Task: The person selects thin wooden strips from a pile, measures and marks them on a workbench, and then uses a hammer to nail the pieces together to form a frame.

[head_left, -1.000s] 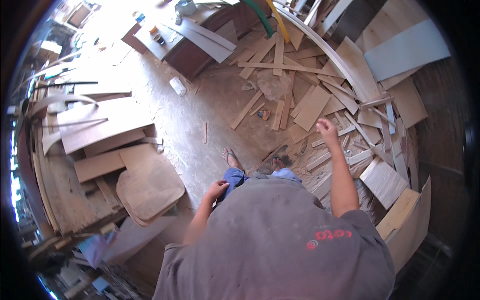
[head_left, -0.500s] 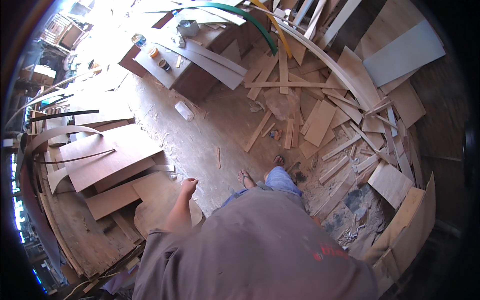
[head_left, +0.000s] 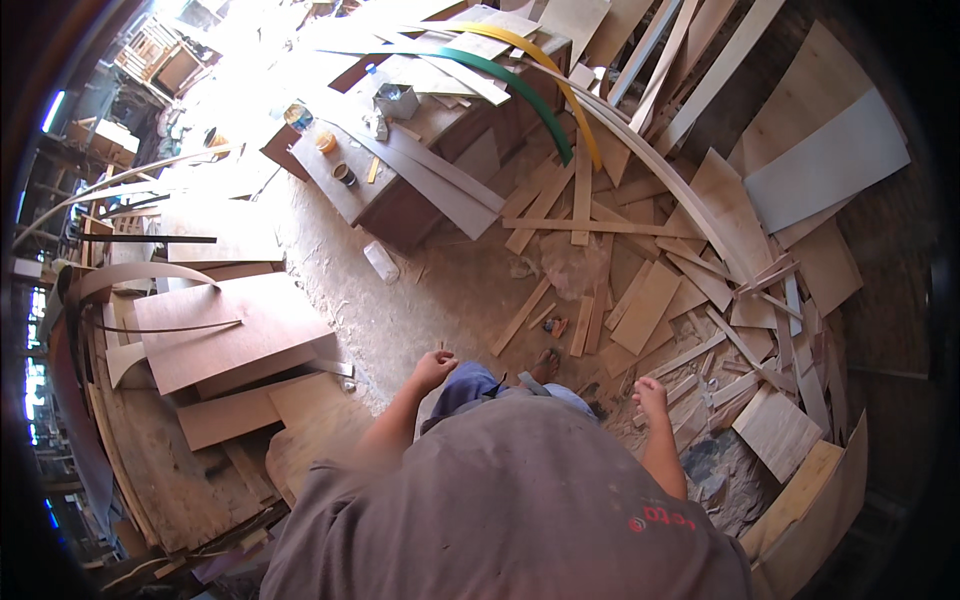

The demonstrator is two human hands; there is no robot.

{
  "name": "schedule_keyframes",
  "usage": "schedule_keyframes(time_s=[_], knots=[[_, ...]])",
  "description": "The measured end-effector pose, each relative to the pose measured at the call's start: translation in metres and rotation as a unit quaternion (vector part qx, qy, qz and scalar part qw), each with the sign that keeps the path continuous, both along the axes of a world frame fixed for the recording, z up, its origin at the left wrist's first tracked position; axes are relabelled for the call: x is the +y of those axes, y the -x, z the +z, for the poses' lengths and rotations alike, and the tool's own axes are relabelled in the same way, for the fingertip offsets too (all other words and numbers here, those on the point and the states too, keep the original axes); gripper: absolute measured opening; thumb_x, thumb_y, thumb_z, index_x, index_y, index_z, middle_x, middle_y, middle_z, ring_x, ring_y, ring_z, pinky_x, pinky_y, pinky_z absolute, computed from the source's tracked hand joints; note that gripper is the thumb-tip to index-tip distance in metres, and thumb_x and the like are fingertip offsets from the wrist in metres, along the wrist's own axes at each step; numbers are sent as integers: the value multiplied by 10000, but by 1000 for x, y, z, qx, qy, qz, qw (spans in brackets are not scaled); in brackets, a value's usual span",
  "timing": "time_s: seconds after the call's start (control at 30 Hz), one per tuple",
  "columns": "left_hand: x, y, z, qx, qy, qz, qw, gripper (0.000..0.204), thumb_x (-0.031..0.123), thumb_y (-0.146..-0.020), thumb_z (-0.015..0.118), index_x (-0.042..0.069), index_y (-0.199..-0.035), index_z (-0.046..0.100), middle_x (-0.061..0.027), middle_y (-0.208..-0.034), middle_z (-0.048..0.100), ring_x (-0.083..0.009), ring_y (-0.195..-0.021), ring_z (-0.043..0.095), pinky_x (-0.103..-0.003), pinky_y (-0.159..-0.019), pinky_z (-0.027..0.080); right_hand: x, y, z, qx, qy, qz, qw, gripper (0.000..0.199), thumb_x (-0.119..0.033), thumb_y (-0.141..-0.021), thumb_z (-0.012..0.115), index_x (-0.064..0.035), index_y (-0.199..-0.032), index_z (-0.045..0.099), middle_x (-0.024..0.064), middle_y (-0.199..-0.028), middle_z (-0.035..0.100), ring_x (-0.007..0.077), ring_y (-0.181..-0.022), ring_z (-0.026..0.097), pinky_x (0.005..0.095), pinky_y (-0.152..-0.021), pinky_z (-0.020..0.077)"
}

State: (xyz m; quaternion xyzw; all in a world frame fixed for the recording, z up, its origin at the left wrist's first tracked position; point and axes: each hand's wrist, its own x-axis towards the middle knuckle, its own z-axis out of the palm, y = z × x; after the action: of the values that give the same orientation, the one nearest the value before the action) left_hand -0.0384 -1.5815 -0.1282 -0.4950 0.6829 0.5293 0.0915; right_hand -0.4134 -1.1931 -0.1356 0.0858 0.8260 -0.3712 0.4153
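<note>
both arms hung forward of the torso, elbows bent. the left hand [head_left: 433, 371] was beside the left thigh [head_left: 466, 384], back upward, its fingers loosely curled and pointing inward; whether its grip had hold of anything, i could not tell. the right hand [head_left: 650, 397] stood out past the right hip, wrist bent slightly, fingers half folded toward the body; its grip's contents could not be made out either. wooden strips [head_left: 693, 364] lay on the floor near the right hand, and a rounded panel [head_left: 318, 425] lay below the left forearm [head_left: 392, 418].
</note>
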Motion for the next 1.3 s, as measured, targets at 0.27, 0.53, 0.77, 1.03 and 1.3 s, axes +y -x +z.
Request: schedule_keyframes(time_s=[0.27, 0.53, 0.77, 1.03, 1.3], knots=[[-41, -13, -31, -144, -54, -72, 986, 454, 328, -773, 695, 3, -1089, 676, -205, -1062, 676, -304, -1018, 650, -355, -905, 492, 0, 6, 9, 5, -21, -116, 993, 276, -209, -882, 597, -109, -1139, 594, -8, -868, 613, 109, -639, 586, 255, -474, 420], [-152, 49, -45, -99, -51, -128, 986, 456, 341, -775, 708, 4, -1081, 679, -195, -1042, 683, -290, -1005, 656, -349, -891, 498, 15, -146, -7, -69, -58, -189, 978, 213, -171, -873, 599, -61, -1052, 636, 5, -778, 588, 155, -661, 571, 335, -560, 459], [-244, 92, -17, -51, 18, -136, 989, 426, 290, -811, 699, -9, -1112, 656, -169, -1010, 688, -245, -936, 665, -331, -824, 513, -70, -203, -4, -17, -98, -96, 990, 245, -158, -859, 624, -13, -1055, 645, 40, -849, 629, 167, -747, 596, 322, -639, 479], [-262, 85, -21, -67, 14, -156, 985, 392, 306, -776, 692, 14, -1037, 691, -168, -1013, 693, -290, -963, 667, -353, -868, 509, -142, -167, 31, -14, -99, -190, 977, 284, -143, -842, 653, 41, -1059, 656, 79, -929, 676, 181, -844, 626, 307, -729, 502], [-269, 74, -17, -55, -50, -108, 991, 364, 287, -795, 682, 7, -1027, 696, -151, -942, 702, -249, -884, 676, -337, -800, 520, -149, -134, -7, 24, -54, -99, 993, 264, -126, -867, 590, 29, -1073, 651, 101, -980, 672, 204, -847, 636, 310, -762, 497]])
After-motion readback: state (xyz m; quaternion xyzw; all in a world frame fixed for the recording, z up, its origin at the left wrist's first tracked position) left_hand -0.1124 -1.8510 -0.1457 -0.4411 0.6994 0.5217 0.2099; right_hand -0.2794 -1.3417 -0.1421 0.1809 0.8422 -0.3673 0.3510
